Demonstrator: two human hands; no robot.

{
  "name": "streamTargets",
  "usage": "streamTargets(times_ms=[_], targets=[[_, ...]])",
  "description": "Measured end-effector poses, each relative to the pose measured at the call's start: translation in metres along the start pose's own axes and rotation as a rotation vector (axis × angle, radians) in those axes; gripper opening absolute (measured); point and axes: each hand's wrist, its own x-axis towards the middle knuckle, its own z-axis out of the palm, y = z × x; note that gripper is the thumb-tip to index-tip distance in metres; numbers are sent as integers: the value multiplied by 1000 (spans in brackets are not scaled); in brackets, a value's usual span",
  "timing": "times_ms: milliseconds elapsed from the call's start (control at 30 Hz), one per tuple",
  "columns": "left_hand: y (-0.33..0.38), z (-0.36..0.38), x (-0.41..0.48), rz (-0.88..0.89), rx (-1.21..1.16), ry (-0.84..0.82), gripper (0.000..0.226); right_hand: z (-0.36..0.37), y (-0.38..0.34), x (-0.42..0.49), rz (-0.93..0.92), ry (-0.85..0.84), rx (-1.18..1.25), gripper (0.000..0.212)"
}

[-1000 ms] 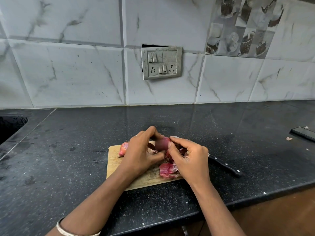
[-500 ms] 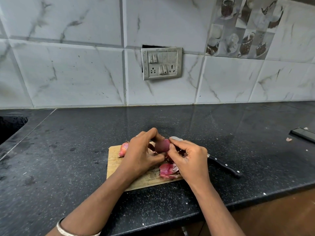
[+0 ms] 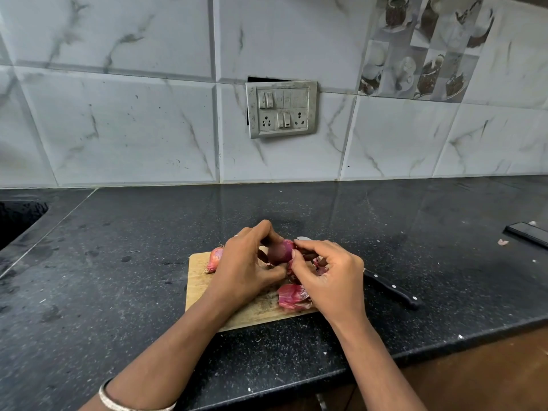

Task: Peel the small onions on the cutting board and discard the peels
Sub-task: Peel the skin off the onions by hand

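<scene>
Hardly anything has moved: peels (image 3: pixel 292 296) lie nearest on the board (image 3: pixel 201 280). Above them my left hand (image 3: pixel 246 268) still grips the onion (image 3: pixel 280 252) and my right hand (image 3: pixel 329 277) pinches its skin. 1 unpeeled onion (image 3: pixel 215 258) waits beyond, so peeling continues.

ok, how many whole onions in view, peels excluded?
2. One held onion between left hand and right hand over the cutting board; one unpeeled onion at its far-left corner. Hands may hide more.
</scene>
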Motion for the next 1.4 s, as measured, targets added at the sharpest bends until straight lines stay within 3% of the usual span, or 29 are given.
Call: streamTargets(times_ms=[200,567,733,867,1133,1200,1333,1400], targets=[[1,0,0,4,36,0,36,0,2,0,-37,-6,-28,16],[4,-2,-2,4,55,-3,37,4,-2,-1,-200,33,-369,7],[4,-1,-1,-23,-6,-14,37,6,0,-1,-148,24,-369,14],[7,-1,0,-27,-32,-15,37,4,3,0,-83,49,-373,5],[10,-1,-2,-77,-153,-15,36,1,9,1,107,11,-380,16],[9,-1,-2,-115,-188,-30,37,0,6,1,105,16,-345,23],[7,1,0,-127,-218,-13,40,-2,3,1,69,-20,-259,15],[6,1,1,-114,-216,-1,40,-3,2,0,38,-58,-213,24]])
